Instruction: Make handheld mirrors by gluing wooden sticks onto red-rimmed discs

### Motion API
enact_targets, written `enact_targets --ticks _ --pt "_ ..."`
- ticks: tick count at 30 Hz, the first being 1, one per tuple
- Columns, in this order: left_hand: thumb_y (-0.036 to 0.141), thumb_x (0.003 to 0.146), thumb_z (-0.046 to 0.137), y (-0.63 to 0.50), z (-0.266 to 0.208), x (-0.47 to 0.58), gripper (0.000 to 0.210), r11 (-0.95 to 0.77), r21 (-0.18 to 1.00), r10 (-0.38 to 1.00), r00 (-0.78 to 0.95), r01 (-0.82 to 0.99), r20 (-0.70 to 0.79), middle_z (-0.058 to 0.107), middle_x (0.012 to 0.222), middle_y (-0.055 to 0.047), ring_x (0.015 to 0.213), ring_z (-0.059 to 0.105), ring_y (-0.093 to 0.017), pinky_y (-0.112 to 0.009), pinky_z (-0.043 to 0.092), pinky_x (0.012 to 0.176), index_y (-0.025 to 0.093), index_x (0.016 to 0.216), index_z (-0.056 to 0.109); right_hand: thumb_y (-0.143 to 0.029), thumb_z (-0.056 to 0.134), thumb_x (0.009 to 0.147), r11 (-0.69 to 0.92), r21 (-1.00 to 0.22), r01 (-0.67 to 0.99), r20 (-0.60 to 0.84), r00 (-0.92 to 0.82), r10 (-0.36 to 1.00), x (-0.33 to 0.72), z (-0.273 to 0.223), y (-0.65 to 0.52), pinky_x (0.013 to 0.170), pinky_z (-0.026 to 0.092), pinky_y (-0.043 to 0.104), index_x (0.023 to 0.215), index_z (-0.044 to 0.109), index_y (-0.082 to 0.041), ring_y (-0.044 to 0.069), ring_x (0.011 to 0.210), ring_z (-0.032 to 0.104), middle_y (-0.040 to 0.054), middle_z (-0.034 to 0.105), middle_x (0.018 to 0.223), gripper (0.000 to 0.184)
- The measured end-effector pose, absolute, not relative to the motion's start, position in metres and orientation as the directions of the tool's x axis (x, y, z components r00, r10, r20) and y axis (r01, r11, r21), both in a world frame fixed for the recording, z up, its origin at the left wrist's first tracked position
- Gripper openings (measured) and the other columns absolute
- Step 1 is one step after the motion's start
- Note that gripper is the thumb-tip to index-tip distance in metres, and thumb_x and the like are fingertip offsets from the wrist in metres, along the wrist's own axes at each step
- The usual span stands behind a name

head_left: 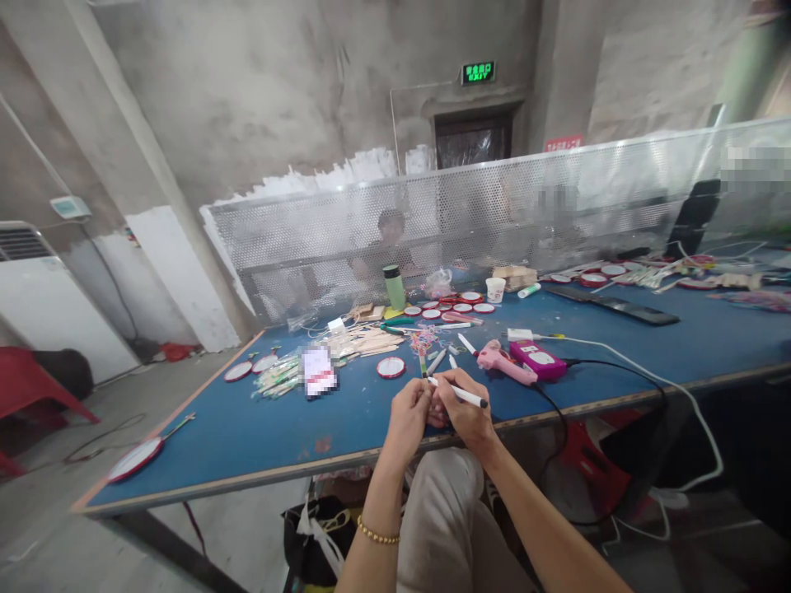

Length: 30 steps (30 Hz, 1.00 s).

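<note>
Close to the table's front edge my two hands work together. In my right hand [465,405] is a white marker pen [461,391] with a black end, its other end pointing left toward my left hand. My left hand [409,413] pinches a narrow flat stick [423,361] that stands up past the fingers and has green and reddish colouring. Both hands are closed and nearly touch. Just beyond them lie several more white markers [437,361]. A round white disc with a red rim [390,367] rests to the left of the stick.
On the blue table [265,436] are a blurred phone [319,371], wooden sticks [371,339], a green bottle [394,288], a paper cup [495,289], a pink glue gun [503,362] and a magenta box [537,359] with cables. A perforated metal screen [321,239] runs behind.
</note>
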<state>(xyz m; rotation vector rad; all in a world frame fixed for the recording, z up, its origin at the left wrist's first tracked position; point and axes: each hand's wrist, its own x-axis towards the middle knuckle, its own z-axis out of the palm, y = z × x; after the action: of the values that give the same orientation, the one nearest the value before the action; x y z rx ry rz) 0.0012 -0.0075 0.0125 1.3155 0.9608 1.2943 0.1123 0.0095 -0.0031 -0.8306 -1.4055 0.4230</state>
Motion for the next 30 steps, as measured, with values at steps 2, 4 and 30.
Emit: enact_targets --ticks 2,4,30 --pt "0.049 0.072 0.065 -0.0074 0.0119 0.0014 0.035 -0.174 0.979 0.977 0.103 -0.11 0.185 0.053 0.057 0.005 0.049 0.056 -0.011 -0.024 0.052 0.049 0.019 0.069 0.046 -0.034 0.052 0.087 0.656 -0.722 0.219 0.689 0.143 0.711 0.1121 -0.0038 0.01 0.048 0.047 0.022 0.071 0.062 -0.019 0.012 0.045 0.057 -0.0019 0.061 0.053 0.023" --pt "0.05 0.072 0.065 -0.0073 0.0116 0.0015 0.036 -0.176 0.978 0.978 0.096 -0.109 0.187 0.054 0.058 0.005 0.048 0.056 -0.011 -0.025 0.052 0.049 0.019 0.07 0.047 -0.033 0.052 0.087 0.658 -0.717 0.228 0.693 0.14 0.707 0.112 -0.0035 0.0098 0.048 0.047 0.022 0.071 0.062 -0.019 0.012 0.045 0.057 -0.0021 0.061 0.053 0.023" --pt "0.049 0.072 0.066 -0.0077 0.0126 0.001 0.035 -0.179 0.978 0.976 0.103 -0.106 0.19 0.055 0.058 0.005 0.048 0.056 -0.011 -0.025 0.052 0.05 0.019 0.069 0.048 -0.029 0.051 0.086 0.688 -0.683 0.245 0.729 0.159 0.666 0.1131 -0.0009 0.0078 0.049 0.048 0.022 0.07 0.061 -0.019 0.012 0.045 0.057 -0.0017 0.062 0.054 0.021"
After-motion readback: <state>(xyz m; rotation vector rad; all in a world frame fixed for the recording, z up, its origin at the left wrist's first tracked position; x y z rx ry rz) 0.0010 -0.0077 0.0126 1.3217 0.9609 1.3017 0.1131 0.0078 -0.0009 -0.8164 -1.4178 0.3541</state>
